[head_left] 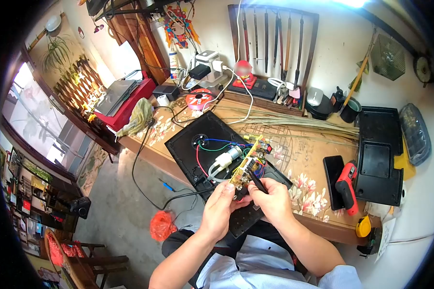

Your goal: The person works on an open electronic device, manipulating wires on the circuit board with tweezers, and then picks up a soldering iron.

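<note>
My left hand [220, 207] is closed on the lower end of a circuit board [243, 168], which stands tilted on edge with several components on it. A slim black pen-like tool [259, 183] is pinched in my right hand [276, 201], its tip at the board's component side; the exact kind cannot be made out. Beneath the board lies an open black plastic housing [185, 147], overhanging the table's front edge. Inside it sits a small pump with a white body and metal motor [226, 159], with a clear tube. Red, blue and green wires run across the housing.
On the right are a phone [332, 176], a red-and-black pistol-shaped tool [346, 188], a black plastic cover [376, 166] and a yellow tape measure [364, 226]. Long dried stalks [294, 121] lie behind the housing. A black cable [141, 164] hangs off the table [154, 155].
</note>
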Tool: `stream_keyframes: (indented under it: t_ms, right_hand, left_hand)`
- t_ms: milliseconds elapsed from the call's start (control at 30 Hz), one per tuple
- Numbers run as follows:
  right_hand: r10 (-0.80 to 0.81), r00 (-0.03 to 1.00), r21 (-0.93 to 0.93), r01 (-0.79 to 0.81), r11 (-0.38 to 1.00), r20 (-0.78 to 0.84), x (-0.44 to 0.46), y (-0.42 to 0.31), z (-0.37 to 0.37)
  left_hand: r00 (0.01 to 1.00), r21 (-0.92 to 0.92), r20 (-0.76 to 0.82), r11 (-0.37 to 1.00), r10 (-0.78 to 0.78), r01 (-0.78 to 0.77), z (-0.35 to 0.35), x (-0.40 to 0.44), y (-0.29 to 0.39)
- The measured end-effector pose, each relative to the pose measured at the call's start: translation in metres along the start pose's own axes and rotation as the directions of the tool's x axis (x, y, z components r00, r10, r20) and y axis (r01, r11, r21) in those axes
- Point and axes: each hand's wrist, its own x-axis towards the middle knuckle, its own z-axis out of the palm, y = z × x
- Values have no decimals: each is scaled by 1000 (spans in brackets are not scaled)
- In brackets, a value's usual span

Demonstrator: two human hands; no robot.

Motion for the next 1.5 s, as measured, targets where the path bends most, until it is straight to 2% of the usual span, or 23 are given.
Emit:
stream_keyframes:
  t_ms: [100,333,400,733,900,1200,1333,1500]
  right_hand:
    - [12,999,-73,-14,997,-31,1,0,0]
    - [-41,997,-56,37,998,-68,0,7,4]
    - [-101,993,-39,98,994,-66,1,9,5]
    - [-31,998,-51,28,998,-47,2,6,2]
    - [-12,998,94,17,995,-59,1,5,5]
    - [-52,997,-14,52,999,-57,2,9,2]
    - [-49,997,27,51,998,-57,2,11,2]
    - [-147,988,-57,145,988,-38,1,8,2]
  left_hand:
    - [999,23,21,999,25,-26,-2,0,-4]
    - [1000,36,3,999,27,-27,0,0,-8]
    - [1000,38,-2,999,24,-24,0,0,-8]
    - [1000,25,3,999,24,-24,1,1,-9]
    - [1000,-19,7,1000,23,-23,2,0,-8]
    - [1000,-64,3,998,0,0,2,1,-7]
    - [1000,-66,9,998,-12,12,2,0,-5]
    - [1000,-68,-2,997,-29,28,1,1,-6]
